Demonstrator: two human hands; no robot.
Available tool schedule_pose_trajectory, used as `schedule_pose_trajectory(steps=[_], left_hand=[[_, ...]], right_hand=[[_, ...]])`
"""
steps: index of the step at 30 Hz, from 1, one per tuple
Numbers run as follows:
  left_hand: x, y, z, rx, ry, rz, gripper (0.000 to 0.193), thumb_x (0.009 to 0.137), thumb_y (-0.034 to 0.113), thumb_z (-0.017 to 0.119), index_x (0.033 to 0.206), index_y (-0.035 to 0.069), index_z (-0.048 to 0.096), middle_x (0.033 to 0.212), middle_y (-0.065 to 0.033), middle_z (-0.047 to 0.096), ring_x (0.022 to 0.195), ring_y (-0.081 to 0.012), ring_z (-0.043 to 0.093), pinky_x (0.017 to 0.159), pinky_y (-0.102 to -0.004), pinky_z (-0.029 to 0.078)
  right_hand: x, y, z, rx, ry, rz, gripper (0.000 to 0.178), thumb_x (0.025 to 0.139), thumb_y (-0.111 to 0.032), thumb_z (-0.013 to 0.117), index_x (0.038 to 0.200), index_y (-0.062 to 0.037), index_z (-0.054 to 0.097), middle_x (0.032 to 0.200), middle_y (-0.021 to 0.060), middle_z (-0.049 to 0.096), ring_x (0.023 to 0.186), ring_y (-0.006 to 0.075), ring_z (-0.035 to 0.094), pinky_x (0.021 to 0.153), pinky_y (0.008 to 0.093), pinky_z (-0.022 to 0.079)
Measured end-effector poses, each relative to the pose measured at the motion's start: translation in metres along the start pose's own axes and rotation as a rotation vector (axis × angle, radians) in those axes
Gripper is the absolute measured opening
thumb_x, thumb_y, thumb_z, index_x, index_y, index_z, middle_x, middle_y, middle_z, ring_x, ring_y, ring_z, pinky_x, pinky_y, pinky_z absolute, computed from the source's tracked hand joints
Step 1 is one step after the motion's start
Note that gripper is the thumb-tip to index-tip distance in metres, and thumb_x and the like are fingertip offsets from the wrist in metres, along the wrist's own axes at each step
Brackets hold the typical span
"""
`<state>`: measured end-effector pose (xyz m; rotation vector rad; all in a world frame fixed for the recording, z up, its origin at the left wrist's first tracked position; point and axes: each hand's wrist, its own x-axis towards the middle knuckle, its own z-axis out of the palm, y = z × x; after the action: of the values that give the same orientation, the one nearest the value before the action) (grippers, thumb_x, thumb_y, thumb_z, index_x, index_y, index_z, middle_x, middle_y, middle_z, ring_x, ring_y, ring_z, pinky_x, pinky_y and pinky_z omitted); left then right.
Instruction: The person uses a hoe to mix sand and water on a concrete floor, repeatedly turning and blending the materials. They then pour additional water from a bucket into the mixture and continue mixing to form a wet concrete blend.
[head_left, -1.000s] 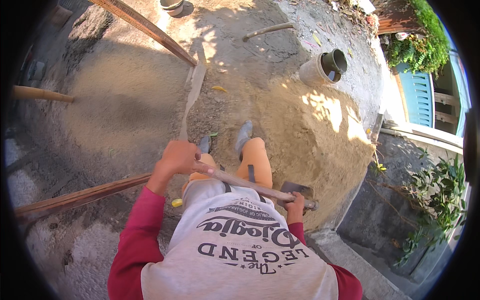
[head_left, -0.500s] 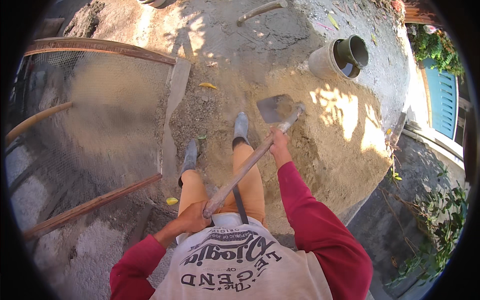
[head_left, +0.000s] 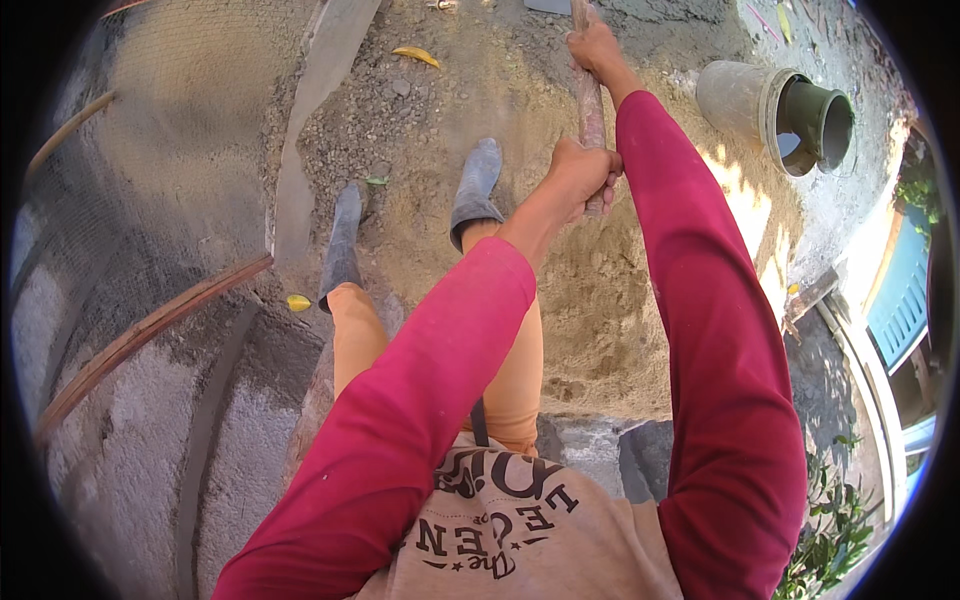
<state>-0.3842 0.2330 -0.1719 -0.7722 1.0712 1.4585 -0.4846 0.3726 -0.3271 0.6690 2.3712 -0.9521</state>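
Observation:
Both my hands grip the wooden handle of a hoe [head_left: 591, 112], which stretches away from me toward the top edge. My left hand [head_left: 580, 176] is wrapped round the near end of the handle. Farther along it, closer to the blade, my right hand [head_left: 597, 50] is closed. Only a sliver of the grey metal blade [head_left: 546, 5] shows at the top edge, beside wet grey mix; the rest is cut off. Below the handle lies brown sand [head_left: 605, 300], with my boots on the ground to its left.
A pale bucket [head_left: 735, 103] with a dark green smaller pail [head_left: 828, 125] in its mouth stands at the right. To the left is a wood-framed mesh screen [head_left: 190, 90], its red-brown bar [head_left: 150, 335] near my legs. Leafy plants [head_left: 830, 530] grow at the lower right.
Both hands and the hoe have swung away from me, toward the top edge. My left hand has gone from my waist to far out in front. The view has shifted too.

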Motion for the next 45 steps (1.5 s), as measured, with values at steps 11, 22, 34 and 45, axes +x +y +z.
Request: schedule_pose_trajectory(steps=[11,22,34,45], left_hand=[[-0.069,-0.098,0.015,-0.012,0.06,-0.24,0.021,0.085,0.006,0.064,0.066,0.002,0.056,0.057,-0.0053,0.051,0.041,-0.0156,0.049,0.036,-0.0344,0.041],[-0.142,-0.147,0.002,0.16,-0.032,-0.35,0.025,0.089,0.014,0.066,0.069,0.001,0.058,0.062,-0.0068,0.055,0.047,-0.0171,0.053,0.044,-0.0357,0.044],[-0.286,-0.1,0.03,1.011,-0.224,0.95,0.03,0.086,0.019,0.073,0.105,0.002,0.058,0.091,-0.0146,0.062,0.082,-0.0274,0.062,0.08,-0.0378,0.048],[-0.339,0.028,0.055,0.26,-0.457,0.911,0.024,0.089,0.018,0.073,0.075,0.002,0.061,0.068,-0.0033,0.06,0.064,-0.0138,0.057,0.062,-0.029,0.045]], right_hand=[[-0.117,0.042,0.041,-0.044,-0.052,0.037,0.062,0.079,-0.015,0.066,0.132,0.0077,0.043,0.094,0.0307,0.067,0.089,0.0443,0.067,0.079,0.0475,0.055],[-0.234,0.063,0.076,0.065,-0.063,0.38,0.042,0.077,-0.015,0.067,0.112,0.0074,0.061,0.093,0.031,0.067,0.094,0.0422,0.068,0.081,0.0457,0.055],[-0.385,0.066,-0.027,1.151,-0.088,0.742,0.024,0.09,-0.009,0.059,0.11,-0.0026,0.047,0.078,0.0098,0.056,0.052,0.0167,0.054,0.043,0.0296,0.047],[-0.464,-0.069,-0.082,1.616,0.34,0.192,0.034,0.097,-0.018,0.055,0.122,0.0038,0.046,0.103,0.0145,0.06,0.089,0.0287,0.063,0.077,0.0396,0.055]])
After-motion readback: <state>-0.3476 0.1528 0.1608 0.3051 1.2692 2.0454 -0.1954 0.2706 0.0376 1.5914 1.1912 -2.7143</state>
